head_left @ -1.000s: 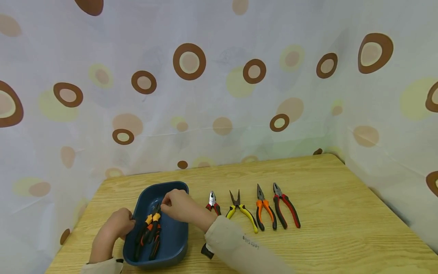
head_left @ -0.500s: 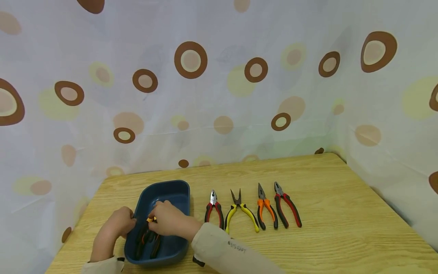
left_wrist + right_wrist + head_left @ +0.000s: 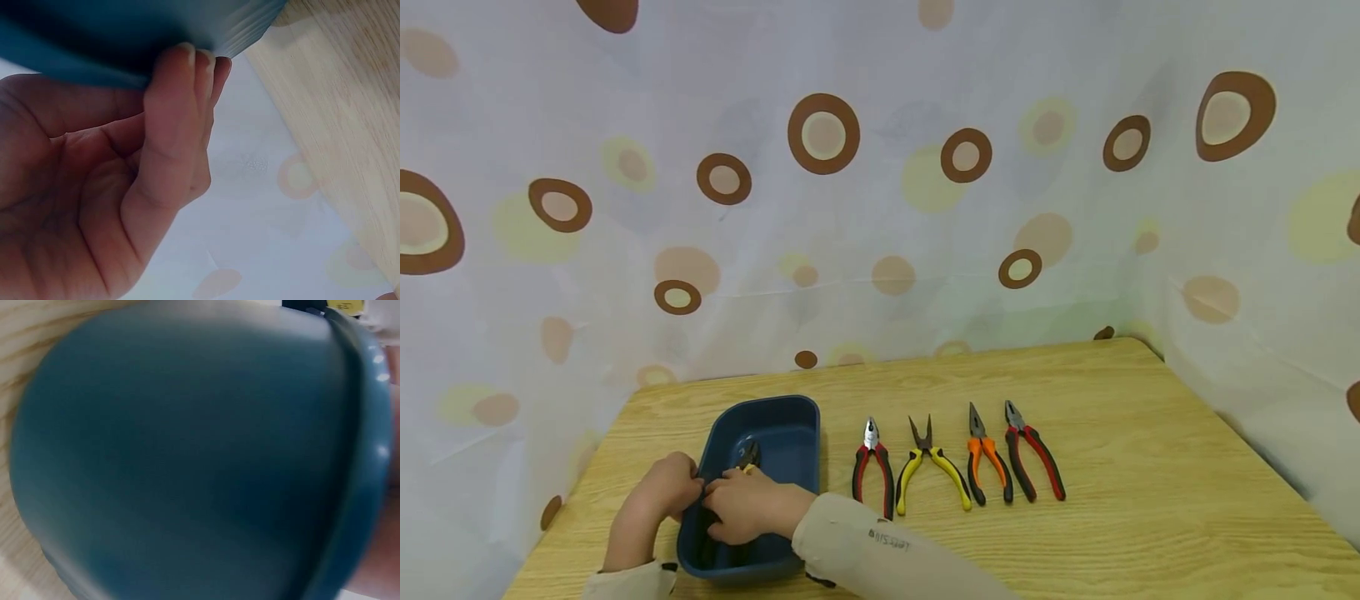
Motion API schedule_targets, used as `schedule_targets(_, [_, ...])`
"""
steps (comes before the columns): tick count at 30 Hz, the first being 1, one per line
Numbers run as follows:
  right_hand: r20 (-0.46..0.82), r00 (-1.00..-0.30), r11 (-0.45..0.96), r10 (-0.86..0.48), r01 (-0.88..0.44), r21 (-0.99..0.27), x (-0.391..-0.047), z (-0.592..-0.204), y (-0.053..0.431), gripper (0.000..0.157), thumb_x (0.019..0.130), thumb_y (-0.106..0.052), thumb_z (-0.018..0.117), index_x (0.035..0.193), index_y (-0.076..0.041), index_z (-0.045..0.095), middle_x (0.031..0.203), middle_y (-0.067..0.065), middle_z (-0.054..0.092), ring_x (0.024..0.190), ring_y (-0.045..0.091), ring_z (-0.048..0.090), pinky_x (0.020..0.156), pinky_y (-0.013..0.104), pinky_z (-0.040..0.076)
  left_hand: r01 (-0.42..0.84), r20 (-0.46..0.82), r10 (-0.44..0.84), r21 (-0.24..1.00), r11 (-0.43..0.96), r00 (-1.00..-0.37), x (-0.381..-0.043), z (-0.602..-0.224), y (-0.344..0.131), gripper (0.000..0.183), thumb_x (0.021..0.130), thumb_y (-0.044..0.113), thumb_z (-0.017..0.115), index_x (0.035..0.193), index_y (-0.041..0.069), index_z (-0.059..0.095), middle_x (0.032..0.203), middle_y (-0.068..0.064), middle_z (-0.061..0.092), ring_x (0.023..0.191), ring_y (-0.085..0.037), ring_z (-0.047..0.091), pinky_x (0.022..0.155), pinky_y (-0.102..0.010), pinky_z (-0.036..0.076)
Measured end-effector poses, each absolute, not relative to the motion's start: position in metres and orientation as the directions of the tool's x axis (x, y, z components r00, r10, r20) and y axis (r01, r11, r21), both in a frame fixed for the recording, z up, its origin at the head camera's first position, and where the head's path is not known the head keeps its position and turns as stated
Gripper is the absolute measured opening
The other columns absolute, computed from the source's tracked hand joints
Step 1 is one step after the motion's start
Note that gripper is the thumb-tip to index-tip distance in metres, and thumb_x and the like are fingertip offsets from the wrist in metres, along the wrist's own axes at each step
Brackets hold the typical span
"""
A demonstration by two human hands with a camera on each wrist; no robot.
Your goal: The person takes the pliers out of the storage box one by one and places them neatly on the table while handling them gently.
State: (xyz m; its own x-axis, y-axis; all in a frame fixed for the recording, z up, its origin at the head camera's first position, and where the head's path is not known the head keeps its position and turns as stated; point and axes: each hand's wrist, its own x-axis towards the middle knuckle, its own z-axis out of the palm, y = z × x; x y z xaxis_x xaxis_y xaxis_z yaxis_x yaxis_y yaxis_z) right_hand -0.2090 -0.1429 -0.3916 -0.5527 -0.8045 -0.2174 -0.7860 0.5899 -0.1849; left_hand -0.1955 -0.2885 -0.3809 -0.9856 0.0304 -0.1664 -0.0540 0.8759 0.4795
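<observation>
My left hand (image 3: 666,487) pinches the left rim of a dark blue plastic basin (image 3: 808,433); in the left wrist view the fingers (image 3: 172,125) are bent against the outer wall. Inside the basin, my right hand (image 3: 756,504) reaches down over several pliers with dark handles and yellow-orange parts. One pair of pliers (image 3: 749,454) shows its dark head beyond the knuckles, while most of the handles are hidden under the hand. Whether the right fingers hold any of them I cannot tell. The basin's wall (image 3: 187,456) fills most of the right wrist view.
Right of the basin lies a row on the wooden table (image 3: 1150,467): red-black pliers (image 3: 871,467), yellow needle-nose pliers (image 3: 928,462), orange-black needle-nose pliers (image 3: 985,454) and larger red-black pliers (image 3: 1030,450). A patterned cloth (image 3: 880,217) hangs behind.
My right hand has moved down and toward the near left inside the basin, now covering the pliers' handles. The left hand stays on the rim.
</observation>
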Motion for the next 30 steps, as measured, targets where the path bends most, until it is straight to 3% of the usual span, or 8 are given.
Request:
schedule_targets(8, [-0.300, -0.575, 0.629, -0.761, -0.767, -0.127, -0.212, -0.402, -0.151, 0.042, 0.097, -0.038, 0.053, 0.139, -0.030, 0.051, 0.145, -0.018, 0.040, 0.138, 0.008, 0.030, 0.110, 0.034, 0.029, -0.048, -0.171, 0.037, 0.470, 0.881, -0.985, -0.196, -0.381, -0.286, 0.025, 0.088, -0.003, 0.050, 0.064, 0.004, 0.045, 0.061, -0.010, 0.051, 0.051, -0.018, 0.059, 0.051, -0.033, 0.051])
schedule_targets(21, [-0.283, -0.610, 0.648, -0.740, -0.759, -0.058, -0.211, -0.404, -0.152, 0.039, 0.096, -0.040, 0.055, 0.134, -0.034, 0.051, 0.137, -0.016, 0.047, 0.125, 0.009, 0.044, 0.099, 0.034, 0.038, -0.057, -0.185, 0.034, 0.464, 0.884, -0.982, -0.196, -0.382, -0.287, 0.023, 0.089, -0.002, 0.051, 0.067, 0.002, 0.047, 0.063, -0.010, 0.052, 0.052, -0.018, 0.058, 0.052, -0.033, 0.051])
schedule_targets(30, [-0.273, -0.626, 0.658, -0.731, -0.752, -0.037, -0.212, -0.401, -0.150, 0.043, 0.095, -0.044, 0.055, 0.137, -0.044, 0.047, 0.138, -0.010, 0.045, 0.122, 0.007, 0.044, 0.092, 0.032, 0.042, -0.068, -0.192, 0.023, 0.451, 0.890, -0.981, -0.203, -0.388, -0.292, 0.020, 0.088, -0.002, 0.051, 0.068, 0.001, 0.050, 0.063, -0.009, 0.053, 0.052, -0.018, 0.059, 0.051, -0.032, 0.051])
